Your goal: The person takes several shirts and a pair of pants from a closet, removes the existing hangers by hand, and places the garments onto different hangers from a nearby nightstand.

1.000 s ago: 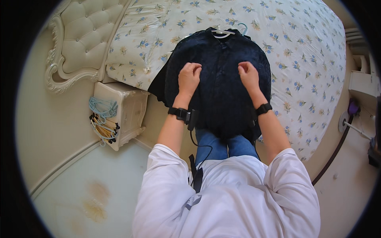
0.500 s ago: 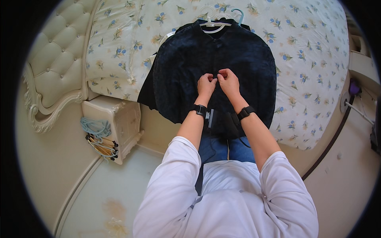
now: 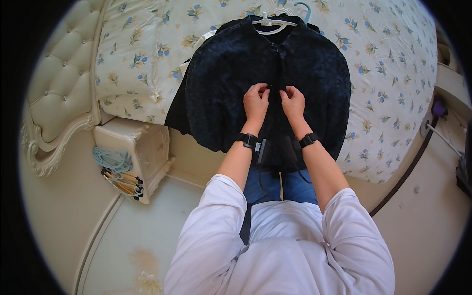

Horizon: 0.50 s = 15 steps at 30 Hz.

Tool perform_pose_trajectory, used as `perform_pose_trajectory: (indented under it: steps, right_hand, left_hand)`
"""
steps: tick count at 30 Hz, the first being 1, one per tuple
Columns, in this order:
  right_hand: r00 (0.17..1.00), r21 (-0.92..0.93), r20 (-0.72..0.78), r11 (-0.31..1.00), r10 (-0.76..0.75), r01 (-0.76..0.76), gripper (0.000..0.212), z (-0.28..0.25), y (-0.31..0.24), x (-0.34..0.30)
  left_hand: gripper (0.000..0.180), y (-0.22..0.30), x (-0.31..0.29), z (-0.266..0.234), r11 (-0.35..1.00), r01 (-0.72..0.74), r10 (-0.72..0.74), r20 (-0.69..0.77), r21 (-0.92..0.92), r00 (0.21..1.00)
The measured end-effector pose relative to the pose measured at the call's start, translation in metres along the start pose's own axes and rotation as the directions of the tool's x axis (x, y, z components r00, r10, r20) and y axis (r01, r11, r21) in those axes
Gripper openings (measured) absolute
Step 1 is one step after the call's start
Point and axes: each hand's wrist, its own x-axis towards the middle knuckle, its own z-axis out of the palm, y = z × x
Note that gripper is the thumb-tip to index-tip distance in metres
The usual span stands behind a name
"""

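Note:
A dark navy shirt (image 3: 221,73) with a collar lies spread on the bed, a white hanger (image 3: 278,22) inside its neck. My left hand (image 3: 256,104) pinches the shirt's front edge on the left of the button opening. On the other side of that opening, my right hand (image 3: 293,104) pinches the opposite front edge with curled fingers. A small gap parts the two hands. Other dark and white garments show beneath the shirt at its left, and a light blue hanger hook (image 3: 304,12) sticks out by the collar.
The bed (image 3: 388,93) wears a white cover with blue and yellow flowers. At the left stands a cream nightstand (image 3: 150,147) with blue hangers (image 3: 113,160) hung on its side, beside a tufted headboard (image 3: 64,73). A pole with a base (image 3: 445,140) is at the right.
My hands have moved apart, the right one going rightward, and the shirt's front now parts between them. The whole view has shifted slightly.

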Motion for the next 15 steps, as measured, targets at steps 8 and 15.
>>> perform_pose_trajectory:
  steps: [8, 15]
  right_hand:
    - [0.996, 0.164, 0.073, 0.985, 0.047, -0.059, 0.021, 0.0064, 0.0008, 0.0004]
    - [0.995, 0.105, 0.096, 0.995, -0.008, -0.002, 0.018, 0.0058, -0.0086, 0.0004]
  left_hand:
    - [0.01, 0.0029, 0.0033, 0.0066, 0.986, -0.03, 0.033, -0.013, 0.165, 0.999]
    - [0.008, -0.0047, 0.0111, 0.004, 0.982, -0.057, 0.057, 0.007, 0.181, 0.998]
